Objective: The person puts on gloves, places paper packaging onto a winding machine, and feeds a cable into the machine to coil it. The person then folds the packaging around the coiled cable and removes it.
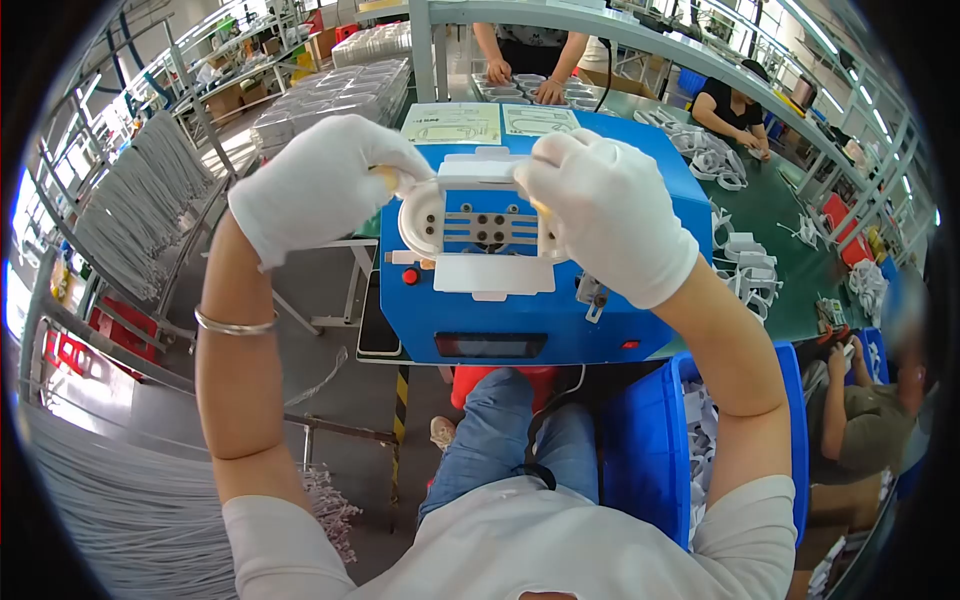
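Both my hands wear white gloves, with bare fingertips partly showing. My left hand (335, 180) pinches the left end of a white plastic piece (483, 172), above the blue machine (540, 330). At that piece's right end, my right hand (605, 205) has its fingers closed on it. Below the piece lies a metal fixture (490, 228) with slots and dark round holes, between white curved holders. A white flap (494, 274) is at the fixture's near side. The fingertips' exact contact is partly hidden by the gloves.
A blue bin (640, 440) of white parts stands at my right. Printed sheets (452, 124) lie on the machine's far edge. White parts (750, 270) cover part of the green table (800, 300). Other people work beyond and at right. Cable bundles hang at left.
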Demonstrator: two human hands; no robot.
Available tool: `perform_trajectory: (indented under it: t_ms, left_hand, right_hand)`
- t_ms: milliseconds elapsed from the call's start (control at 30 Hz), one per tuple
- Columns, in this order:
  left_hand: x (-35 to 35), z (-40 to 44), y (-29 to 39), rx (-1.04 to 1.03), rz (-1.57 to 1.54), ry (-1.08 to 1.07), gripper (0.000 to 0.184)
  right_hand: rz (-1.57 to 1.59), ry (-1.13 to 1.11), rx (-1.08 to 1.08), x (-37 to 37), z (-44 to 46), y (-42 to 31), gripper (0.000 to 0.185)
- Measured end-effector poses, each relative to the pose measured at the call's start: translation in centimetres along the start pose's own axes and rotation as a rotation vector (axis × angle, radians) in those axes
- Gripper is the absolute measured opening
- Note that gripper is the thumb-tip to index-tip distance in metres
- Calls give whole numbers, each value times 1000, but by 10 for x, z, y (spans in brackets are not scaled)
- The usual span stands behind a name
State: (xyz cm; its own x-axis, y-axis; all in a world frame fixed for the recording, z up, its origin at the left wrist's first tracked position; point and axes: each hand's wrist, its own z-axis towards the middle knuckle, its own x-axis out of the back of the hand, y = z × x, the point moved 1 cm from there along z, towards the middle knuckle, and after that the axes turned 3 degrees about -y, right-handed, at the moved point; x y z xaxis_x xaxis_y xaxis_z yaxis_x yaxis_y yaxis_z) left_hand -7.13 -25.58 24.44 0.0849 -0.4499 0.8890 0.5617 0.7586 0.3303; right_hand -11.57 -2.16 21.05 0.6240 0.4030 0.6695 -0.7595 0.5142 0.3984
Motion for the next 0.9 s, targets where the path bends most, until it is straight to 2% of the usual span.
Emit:
perform_trajectory:
  t_ms: [33, 100, 167, 267, 333, 367, 433, 467, 500, 567, 600, 633, 667, 700, 767, 800, 833, 867, 900]
  left_hand:
    - [-7, -2, 4, 6, -1, -3, 17]
    - [-23, -4, 15, 118, 216, 227, 21]
    - [-43, -2, 19, 32, 233, 382, 23]
    - [-57, 2, 22, -73, 233, 446, 20]
    - [-61, 4, 16, -92, 197, 507, 14]
    - [-61, 5, 15, -93, 196, 507, 14]
    - [-63, 5, 15, -87, 131, 526, 8]
    - [-64, 5, 14, -83, 127, 524, 8]
    - [-65, 6, 12, -112, 134, 542, 7]
    - [-63, 7, 11, -142, 145, 563, 7]
    - [-61, 7, 12, -160, 227, 599, 15]
    - [-60, 7, 14, -177, 309, 633, 22]
    - [-61, 8, 14, -176, 310, 635, 22]
    - [-61, 11, 15, -153, 324, 682, 27]
    - [-58, 11, 15, -128, 339, 732, 32]
    - [-57, 12, 14, 11, 228, 506, 32]
    - [-57, 12, 13, 145, 117, 277, 33]
    - [-57, 13, 11, 146, 118, 279, 33]
    - [-59, 13, 8, 94, 73, 290, 32]
  right_hand:
    - [16, -26, -22, -1, 0, -1, 26]
    - [-27, -57, -39, -3, 3, -4, 25]
    - [-77, -90, -57, -5, 4, -5, 24]
    - [-67, -83, -58, -2, 6, -1, 20]
    - [136, -214, -90, 5, 7, 6, 24]
    - [135, -215, -90, 1, 6, 12, 24]
    - [491, -120, -231, -9, 6, 27, 39]
    - [696, -356, -338, -7, 11, 34, 53]
    - [697, -356, -337, -10, 10, 35, 53]
    - [1321, -345, -437, -19, 8, 34, 46]
    - [1320, -346, -434, -19, 9, 31, 46]
    - [1277, -294, -465, -18, 11, 25, 37]
    - [1233, -242, -496, -18, 12, 20, 28]
    - [1232, -243, -492, -16, 11, 16, 28]
    - [1131, -241, -522, -12, 11, 9, 11]
    - [1130, -243, -519, -12, 11, 10, 11]
    - [1031, -195, -382, -11, 12, 12, 10]
    - [930, -147, -245, -10, 12, 12, 11]
    - [928, -146, -241, -9, 13, 11, 11]
